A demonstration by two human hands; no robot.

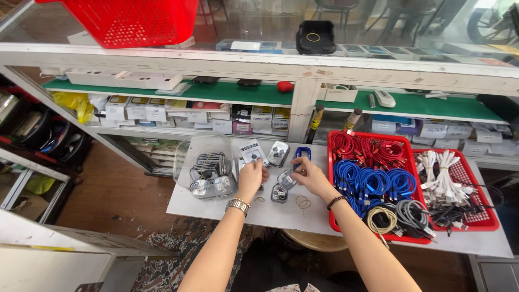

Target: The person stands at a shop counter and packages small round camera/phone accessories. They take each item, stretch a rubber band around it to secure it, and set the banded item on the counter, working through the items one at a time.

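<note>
Currently, both hands work over the white board point(216, 208): the left hand point(251, 176) grips a small packaged item point(252, 153); the right hand point(308, 174) pinches another point(286, 178), keeping loose packets point(278, 153) near the clear jar point(208, 165).

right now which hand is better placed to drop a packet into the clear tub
Left, probably. The left hand is right beside the clear tub. The right hand is farther off, over the loose packets near the red tray.
</note>
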